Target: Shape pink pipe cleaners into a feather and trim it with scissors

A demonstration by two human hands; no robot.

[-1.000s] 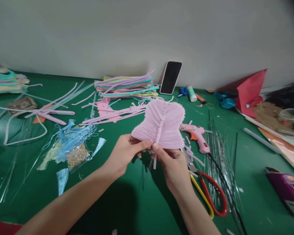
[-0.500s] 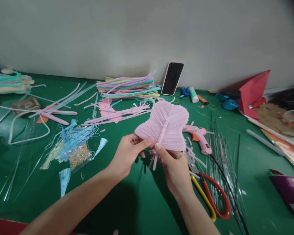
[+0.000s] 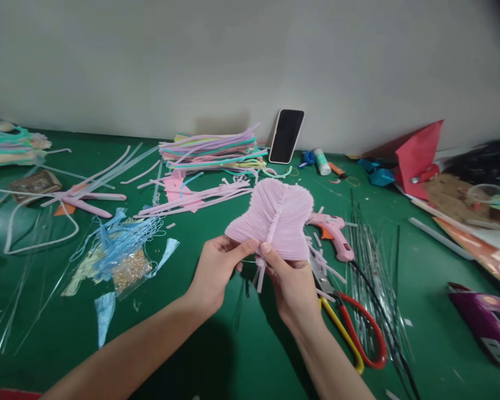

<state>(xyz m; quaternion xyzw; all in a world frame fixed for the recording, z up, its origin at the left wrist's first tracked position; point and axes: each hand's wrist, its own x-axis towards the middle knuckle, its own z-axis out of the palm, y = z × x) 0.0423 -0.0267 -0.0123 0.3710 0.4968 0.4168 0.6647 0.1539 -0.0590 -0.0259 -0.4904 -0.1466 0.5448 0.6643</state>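
The lilac, fan-shaped piece of fuzzy pipe cleaners (image 3: 289, 222), ribbed outward from a raised central spine, is held up in both hands above the green tabletop (image 3: 425, 355). The left hand (image 3: 214, 272) and the right hand (image 3: 294, 286) are clamped on its lower edge, thumbs on top and fingers curled beneath, one on either side of the spine; this grip probably keeps the layers flat while the short lilac stem (image 3: 260, 280) hangs free between them.

Just beside the right hand lie a pink glue gun with an orange trigger (image 3: 336, 236) and metal cutters with red and yellow handles (image 3: 364, 330), apparently placed within easy reach. Farther left are light-blue thread tassels (image 3: 125, 239) and a clear bag of gold beads (image 3: 130, 269). Behind, a dark-screened phone (image 3: 287, 136) leans against the grey wall (image 3: 150, 66), likely for viewing. A small green-and-white tube (image 3: 322, 162) bears a label too small to read; no brand is legible.
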